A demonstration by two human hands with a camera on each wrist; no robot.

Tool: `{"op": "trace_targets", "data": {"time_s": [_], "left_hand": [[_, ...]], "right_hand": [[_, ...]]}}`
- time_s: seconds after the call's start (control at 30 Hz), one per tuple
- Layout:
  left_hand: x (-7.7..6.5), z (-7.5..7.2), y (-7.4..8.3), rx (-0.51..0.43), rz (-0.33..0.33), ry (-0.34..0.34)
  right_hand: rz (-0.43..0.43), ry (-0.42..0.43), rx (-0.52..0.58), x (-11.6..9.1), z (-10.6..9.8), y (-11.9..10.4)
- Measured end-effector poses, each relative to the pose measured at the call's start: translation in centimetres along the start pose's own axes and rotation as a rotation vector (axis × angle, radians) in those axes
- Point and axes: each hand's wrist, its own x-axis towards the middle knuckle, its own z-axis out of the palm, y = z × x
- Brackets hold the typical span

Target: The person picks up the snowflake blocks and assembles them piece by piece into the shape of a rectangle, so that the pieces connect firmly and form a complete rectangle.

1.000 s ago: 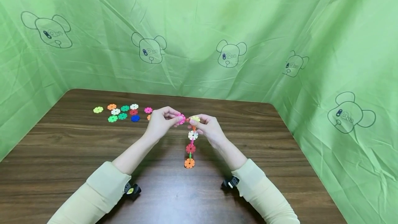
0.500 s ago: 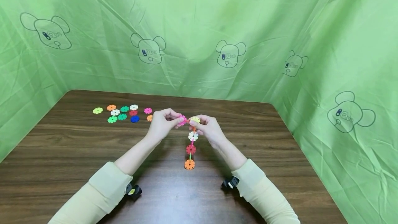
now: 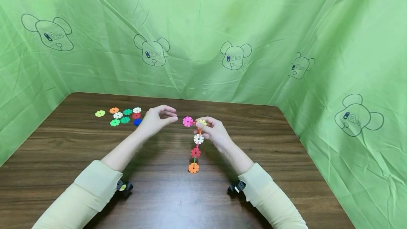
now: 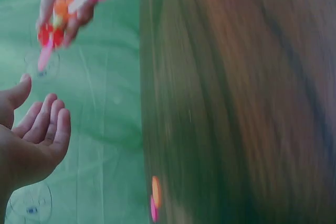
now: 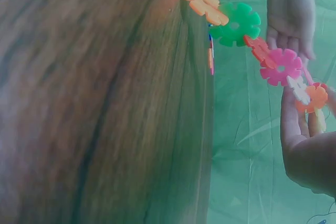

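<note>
My right hand [image 3: 215,132] pinches the yellow disc [image 3: 201,123] of a chain of notched, flower-shaped plastic discs. Below the fingers hang a white disc [image 3: 198,139], a red disc [image 3: 195,152] and an orange disc [image 3: 193,168], linked by others seen edge-on. A pink disc [image 3: 188,121] forms the chain's left end. In the right wrist view a green disc [image 5: 236,24] shows between the orange and red ones. Left of the pink disc, apart from it, is my left hand [image 3: 155,120], holding nothing, its fingers relaxed and thumb spread, as the left wrist view [image 4: 39,135] also shows.
Loose discs lie at the table's back left: a yellow-green disc [image 3: 100,113], an orange one [image 3: 114,110], a blue disc [image 3: 137,122] and several more. The left hand hides part of that group. Green cloth [image 3: 190,17] surrounds the brown wooden table [image 3: 254,130].
My left hand has let go of the pink disc and moved left, toward the loose discs. The pink disc stays joined to the chain. My right hand keeps its hold, almost unmoved.
</note>
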Motion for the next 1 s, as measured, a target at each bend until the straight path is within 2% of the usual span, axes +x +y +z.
{"op": "trace_targets", "data": {"time_s": [0.07,0.13,0.3,0.5,0.77,1.0], "left_hand": [[0.3,-1.0,-0.9,0.086,0.016,-0.001],[0.6,-1.8,-1.8,0.132,0.019,-0.013],[1.3,-3.5,-3.9,0.172,0.005,-0.077],[2.3,-4.9,-6.4,0.254,0.020,-0.176],[3.1,-5.7,-9.5,0.391,-0.004,-0.265],[3.4,-5.4,-10.3,0.488,0.004,-0.275]], "right_hand": [[0.004,0.004,0.001,0.0,-0.2,0.0],[0.007,0.007,0.006,0.1,-0.5,0.0],[0.001,0.000,-0.006,0.2,-1.0,0.1],[-0.005,-0.014,-0.043,0.3,-1.2,-0.1],[0.004,-0.035,-0.043,0.4,-1.1,-0.3],[0.014,-0.035,-0.020,0.5,-1.2,-0.3]]}}
